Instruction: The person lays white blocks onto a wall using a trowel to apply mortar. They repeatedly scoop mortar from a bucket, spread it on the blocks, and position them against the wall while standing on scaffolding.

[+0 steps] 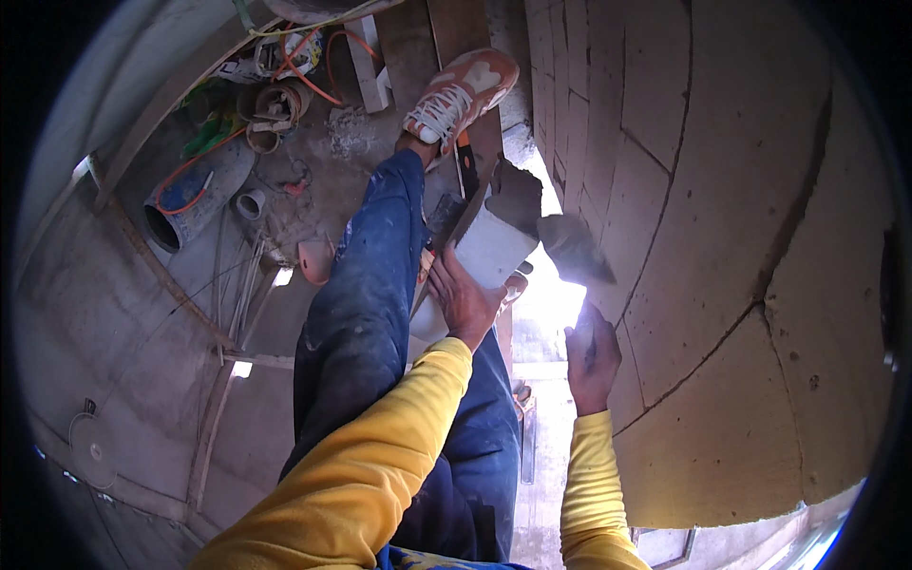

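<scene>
My left hand [462,302] is closed on the near side of a pale, flat-sided piece [496,249], its fingers at the left edge. Dark grey mortar-like stuff [518,195] sits at the far end of that piece; whether it is a tile or a pan I cannot tell. In my right hand [594,359], beside the wall, is a trowel with its fingers wrapped round it. The trowel's grey blade [576,249] points away from me, close to the mortar. Strong glare hides the part between blade and hand.
A slab-clad wall [722,275] with dark open joints rises on the right. One shoe [465,95] rests on a plank ahead. Leftward lie a blue-stained bucket [195,204], orange cord [328,71], a white cup [251,203] and thin rods [245,275]. A fan [93,448] stands lower left.
</scene>
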{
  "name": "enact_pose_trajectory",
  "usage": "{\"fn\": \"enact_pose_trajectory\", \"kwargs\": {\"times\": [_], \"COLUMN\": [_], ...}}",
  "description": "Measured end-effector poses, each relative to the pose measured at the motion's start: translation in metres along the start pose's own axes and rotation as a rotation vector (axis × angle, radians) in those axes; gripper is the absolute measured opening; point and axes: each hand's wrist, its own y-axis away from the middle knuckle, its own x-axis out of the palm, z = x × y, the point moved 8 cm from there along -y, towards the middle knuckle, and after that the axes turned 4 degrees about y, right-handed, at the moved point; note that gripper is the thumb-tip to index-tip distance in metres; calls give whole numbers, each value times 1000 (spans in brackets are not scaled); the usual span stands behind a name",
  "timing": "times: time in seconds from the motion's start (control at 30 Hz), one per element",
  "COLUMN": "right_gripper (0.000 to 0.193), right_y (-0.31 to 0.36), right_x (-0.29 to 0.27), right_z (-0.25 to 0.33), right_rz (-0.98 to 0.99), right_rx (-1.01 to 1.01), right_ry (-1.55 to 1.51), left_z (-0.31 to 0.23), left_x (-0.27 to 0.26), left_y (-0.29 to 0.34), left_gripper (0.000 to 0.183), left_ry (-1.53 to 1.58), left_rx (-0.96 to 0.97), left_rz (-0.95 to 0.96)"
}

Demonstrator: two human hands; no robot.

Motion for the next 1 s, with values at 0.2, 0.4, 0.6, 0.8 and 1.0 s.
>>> {"fn": "enact_pose_trajectory", "kwargs": {"times": [0.2,0.4,0.6,0.8,1.0], "right_gripper": [47,49,46,45,64], "right_y": [-65,-221,-357,-389,-245], "right_x": [6,41,84,78,-5], "right_z": [75,257,357,352,240], "right_rz": [-130,-220,-468,-592,-444], "right_rx": [-72,-397,-500,-554,-218], "right_ry": [-192,-98,24,45,-353], "left_z": [-11,-5,3,7,-8], "left_x": [-8,-2,1,14,-4], "left_y": [-3,-3,-5,-7,-7], "left_gripper": [120,125,116,117,124], "left_ry": [76,89,86,11,10], "left_rx": [49,-59,-17,-3,-112], "left_rz": [-97,18,-11,12,35]}}
